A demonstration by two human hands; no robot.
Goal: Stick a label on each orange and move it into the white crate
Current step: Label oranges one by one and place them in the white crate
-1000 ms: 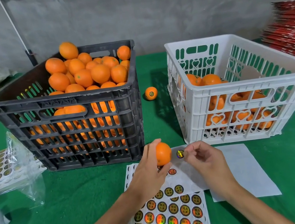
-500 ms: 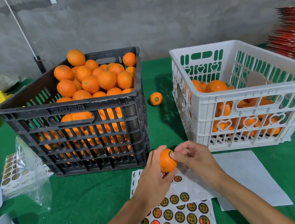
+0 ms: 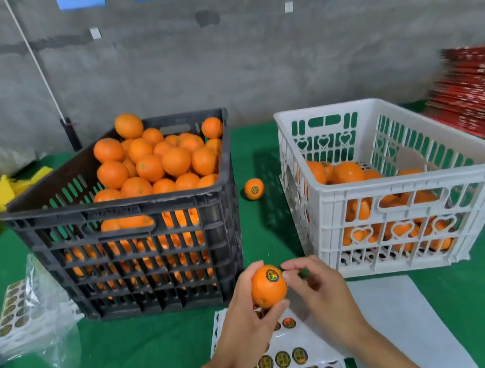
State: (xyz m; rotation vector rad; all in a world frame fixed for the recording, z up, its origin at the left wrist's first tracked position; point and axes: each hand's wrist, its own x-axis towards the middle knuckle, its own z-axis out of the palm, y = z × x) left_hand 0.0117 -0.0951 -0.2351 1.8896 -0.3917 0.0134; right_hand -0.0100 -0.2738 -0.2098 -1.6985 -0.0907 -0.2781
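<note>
Head view, left hand: the left hand [image 3: 243,314] cups the orange [image 3: 267,287] from the left and below, fingers curled round it, thumb under its lower right side. The fruit is held in the air above the green table [image 3: 140,354], in front of the gap between the two crates.
Head view, right hand: the right hand [image 3: 319,293] sits just beside the orange; its fingers [image 3: 293,265] are loosely bent and hold nothing, their tips at the fruit's upper right edge.
Label: a round holographic label [image 3: 272,274] sits on the top of the orange, facing the camera.
Step in hand: judged as pressing the label home, with the move to the crate not yet made.
Doing it well: rub from the label's middle outward so the edges lie flat on the curved skin, keep the left grip steady but gentle, then lower the fruit over the rim instead of dropping it.
White crate: the white crate [image 3: 403,183] stands to the right, partly filled with oranges.
Black crate: the black crate [image 3: 138,248] on the left is heaped with oranges above its rim.
Loose orange: a labelled loose orange [image 3: 253,189] lies on the table between the crates.
Label sheet: the label sheet [image 3: 289,367] lies under the wrists, several rows unused.
</note>
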